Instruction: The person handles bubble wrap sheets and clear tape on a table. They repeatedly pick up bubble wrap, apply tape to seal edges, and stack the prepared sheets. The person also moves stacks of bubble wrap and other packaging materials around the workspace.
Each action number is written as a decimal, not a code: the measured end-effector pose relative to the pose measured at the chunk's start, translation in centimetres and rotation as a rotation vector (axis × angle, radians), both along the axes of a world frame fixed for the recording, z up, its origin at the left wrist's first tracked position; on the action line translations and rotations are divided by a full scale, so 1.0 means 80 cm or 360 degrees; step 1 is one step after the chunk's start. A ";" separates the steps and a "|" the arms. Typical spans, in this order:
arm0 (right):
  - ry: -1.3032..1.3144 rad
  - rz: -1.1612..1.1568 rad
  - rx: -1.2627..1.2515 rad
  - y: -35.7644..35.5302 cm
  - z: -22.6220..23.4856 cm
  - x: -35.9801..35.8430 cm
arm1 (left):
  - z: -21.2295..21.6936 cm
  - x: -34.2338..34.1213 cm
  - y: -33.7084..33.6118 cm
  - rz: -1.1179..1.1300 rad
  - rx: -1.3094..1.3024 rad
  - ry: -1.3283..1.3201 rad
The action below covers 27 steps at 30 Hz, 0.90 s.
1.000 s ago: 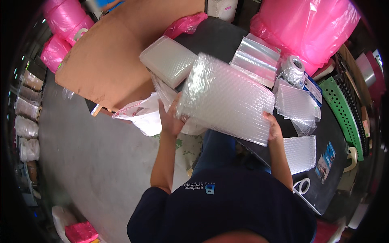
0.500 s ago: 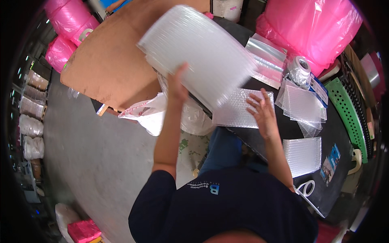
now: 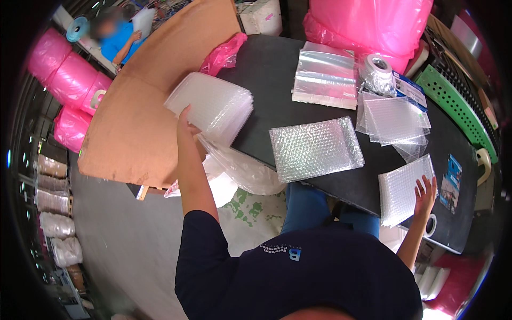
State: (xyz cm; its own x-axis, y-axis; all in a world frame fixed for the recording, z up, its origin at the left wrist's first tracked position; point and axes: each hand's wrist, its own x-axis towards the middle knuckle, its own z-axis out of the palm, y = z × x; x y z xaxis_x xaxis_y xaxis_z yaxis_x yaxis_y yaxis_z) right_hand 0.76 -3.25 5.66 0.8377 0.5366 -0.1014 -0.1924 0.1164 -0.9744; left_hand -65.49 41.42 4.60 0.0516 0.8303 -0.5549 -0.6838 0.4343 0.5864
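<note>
At the near-left corner of a thick stack of clear bubble-wrap sheets (image 3: 216, 104) is my left hand (image 3: 188, 124), one digit over the top and another along the edge. It appears closed on the stack, which rests across the dark table and brown board; fingers beneath are hidden. My right hand (image 3: 425, 194) is open, fingers spread at the right edge of a smaller bubble-wrap stack (image 3: 402, 193). Between my hands lies a bubble-wrap piece (image 3: 316, 149) on the table (image 3: 261, 69).
Beyond are clear film bags (image 3: 325, 77), a tape roll (image 3: 378, 65), loose clear sheets (image 3: 394, 117) and a pink-wrapped bundle (image 3: 368, 26). A green perforated strip (image 3: 453, 112) edges the right side. The brown board (image 3: 133, 106) extends left; a person in blue (image 3: 120, 42) stands behind it.
My left hand has carried the large stack left and down onto the table and board edge. My right hand has moved right and nearer, to the small stack. The view has shifted.
</note>
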 end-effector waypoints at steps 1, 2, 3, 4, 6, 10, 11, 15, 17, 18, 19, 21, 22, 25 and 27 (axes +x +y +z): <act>0.0016 -0.0063 -0.0032 -0.010 0.000 0.002 | -0.003 -0.004 -0.003 -0.0040 0.0037 -0.0022; 0.0033 -0.0123 -0.0063 -0.020 -0.001 0.004 | -0.007 -0.004 -0.004 -0.0077 0.0073 -0.0044; 0.0051 -0.0181 -0.0095 -0.027 -0.002 0.005 | -0.009 -0.005 -0.002 -0.0041 0.0035 0.0014; 0.0055 -0.0199 -0.0109 -0.033 -0.004 0.006 | 0.001 0.002 -0.006 -0.0010 -0.0005 0.0067; 0.0065 -0.0230 -0.0138 -0.044 -0.012 0.007 | 0.001 0.012 -0.005 0.0027 0.0006 0.0163; 0.0094 -0.0218 -0.0176 -0.030 -0.018 -0.002 | -0.012 0.010 -0.003 0.0092 0.0273 0.0359; 0.0062 -0.0197 -0.0170 -0.027 -0.019 -0.004 | -0.015 0.011 -0.004 0.0106 0.0347 0.0408; 0.0062 -0.0143 -0.0120 -0.018 -0.019 -0.002 | -0.020 0.009 -0.005 0.0146 0.0407 0.0420; 0.0063 -0.0168 -0.0115 -0.019 -0.019 0.002 | -0.013 0.018 -0.009 0.0169 0.0386 0.0415; 0.0070 -0.0178 -0.0121 -0.020 -0.017 0.003 | -0.010 0.022 -0.012 0.0187 0.0366 0.0412; 0.0081 -0.0180 -0.0127 -0.020 -0.017 0.003 | -0.010 0.019 -0.014 0.0212 0.0348 0.0415; 0.0098 -0.0185 -0.0132 -0.020 -0.018 0.003 | -0.013 0.015 -0.012 0.0225 0.0373 0.0393; 0.0110 -0.0171 -0.0135 -0.018 -0.021 0.004 | -0.025 0.003 -0.008 0.0228 0.0413 0.0376; 0.0096 -0.0162 -0.0156 -0.018 -0.026 0.003 | -0.032 0.007 0.003 0.0309 0.0362 0.0427; 0.0059 -0.0129 -0.0161 -0.018 -0.032 0.003 | -0.028 0.011 0.005 0.0365 0.0233 0.0545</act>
